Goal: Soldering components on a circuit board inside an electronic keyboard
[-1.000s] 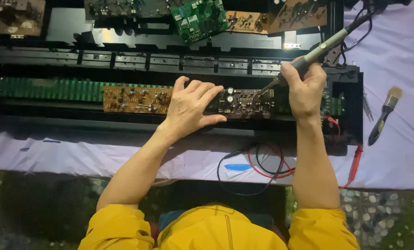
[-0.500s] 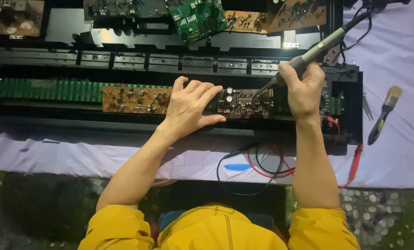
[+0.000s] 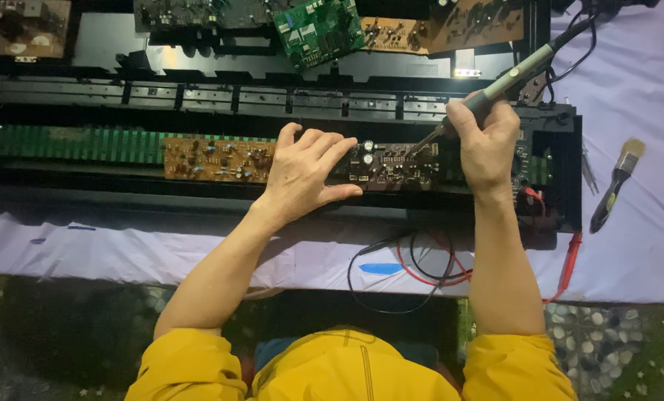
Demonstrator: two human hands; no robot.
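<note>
My left hand [image 3: 306, 174] lies flat, fingers spread, on a brown circuit board [image 3: 217, 160] inside a long black opened chassis [image 3: 272, 100]. Its fingertips touch a darker board [image 3: 395, 165] with small capacitors. My right hand [image 3: 484, 145] grips a grey soldering iron [image 3: 514, 74]. The iron's tip rests on the right end of the dark board. A long green board [image 3: 72, 142] runs along the chassis to the left.
A paintbrush [image 3: 617, 184] lies on the white cloth [image 3: 643, 96] at the right. Red and black wires [image 3: 421, 267] loop on the cloth in front of the chassis. More boards, one green [image 3: 318, 30], sit at the back. Pebbled floor shows below.
My right hand and the soldering iron have shifted very slightly on the dark board. My left hand has stayed flat in place.
</note>
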